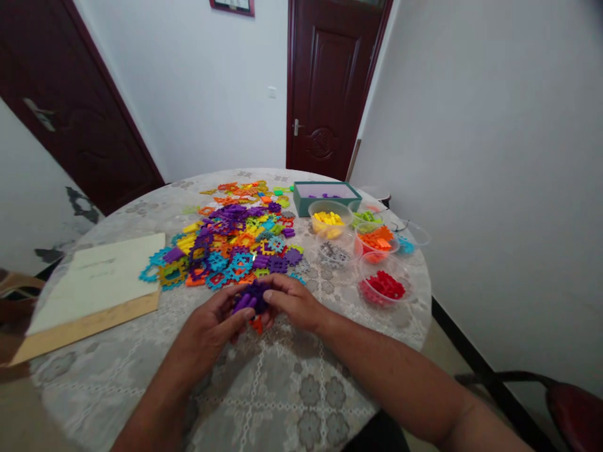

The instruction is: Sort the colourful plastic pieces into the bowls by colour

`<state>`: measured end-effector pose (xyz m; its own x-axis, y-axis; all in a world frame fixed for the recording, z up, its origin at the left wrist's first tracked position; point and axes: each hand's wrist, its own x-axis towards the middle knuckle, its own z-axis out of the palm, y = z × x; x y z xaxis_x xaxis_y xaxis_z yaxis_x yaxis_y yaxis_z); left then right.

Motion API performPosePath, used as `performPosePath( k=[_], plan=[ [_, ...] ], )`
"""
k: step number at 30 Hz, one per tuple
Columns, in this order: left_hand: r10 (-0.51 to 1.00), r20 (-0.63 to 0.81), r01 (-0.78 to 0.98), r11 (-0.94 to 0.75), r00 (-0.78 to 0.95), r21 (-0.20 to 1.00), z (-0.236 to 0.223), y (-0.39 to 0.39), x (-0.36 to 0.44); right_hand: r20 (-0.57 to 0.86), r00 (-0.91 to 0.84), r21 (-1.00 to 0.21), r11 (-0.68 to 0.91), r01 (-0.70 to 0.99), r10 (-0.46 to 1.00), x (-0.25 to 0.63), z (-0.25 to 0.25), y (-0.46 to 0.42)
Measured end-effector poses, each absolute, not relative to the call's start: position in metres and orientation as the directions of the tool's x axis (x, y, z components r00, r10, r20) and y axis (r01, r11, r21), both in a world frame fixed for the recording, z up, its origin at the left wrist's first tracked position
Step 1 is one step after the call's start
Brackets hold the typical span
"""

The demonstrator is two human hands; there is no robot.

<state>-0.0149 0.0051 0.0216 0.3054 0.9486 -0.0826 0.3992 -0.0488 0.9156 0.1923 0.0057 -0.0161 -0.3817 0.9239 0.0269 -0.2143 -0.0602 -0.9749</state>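
Step in hand: both hands meet at lower centre of the frame, seemingly joining purple pieces (252,299).
Left hand (214,326): fingers curled, pinching the purple pieces from the left.
Right hand (294,304): fingers pressed together over the top of them.
Orange piece (257,324): on the table (282,402), just under the hands.
Loose pile (235,242): mixed colours, just above the hands.
Bowls (381,285): right of centre, sorted by colour.
Next move: likely needs the slots lined up and a firm squeeze.

bare tablecloth (264,389) near, block pile (235,242) ahead, tubs (381,285) right
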Motion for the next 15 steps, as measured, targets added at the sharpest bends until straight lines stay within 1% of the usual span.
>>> performPosePath(
  k=[4,8,12,15],
  plan=[
    [0.931,-0.076,0.3,-0.038,0.357,0.953,0.019,0.0,-0.013,0.014,-0.386,-0.981,-0.063,-0.186,0.922,0.193,-0.017,0.004],
    [0.918,-0.096,0.346,-0.047,0.384,0.937,0.013,-0.002,-0.012,-0.001,-0.438,-0.998,-0.031,-0.061,0.899,0.195,-0.014,0.003],
    [0.902,-0.092,0.407,-0.097,0.421,0.908,0.009,-0.004,-0.01,-0.104,-0.517,-0.994,-0.078,0.072,0.85,0.2,-0.01,0.004],
    [0.889,-0.086,0.373,-0.099,0.449,0.923,0.008,-0.005,-0.007,-0.172,-0.556,-0.985,-0.132,0.113,0.813,0.206,-0.002,0.005]
  ],
)
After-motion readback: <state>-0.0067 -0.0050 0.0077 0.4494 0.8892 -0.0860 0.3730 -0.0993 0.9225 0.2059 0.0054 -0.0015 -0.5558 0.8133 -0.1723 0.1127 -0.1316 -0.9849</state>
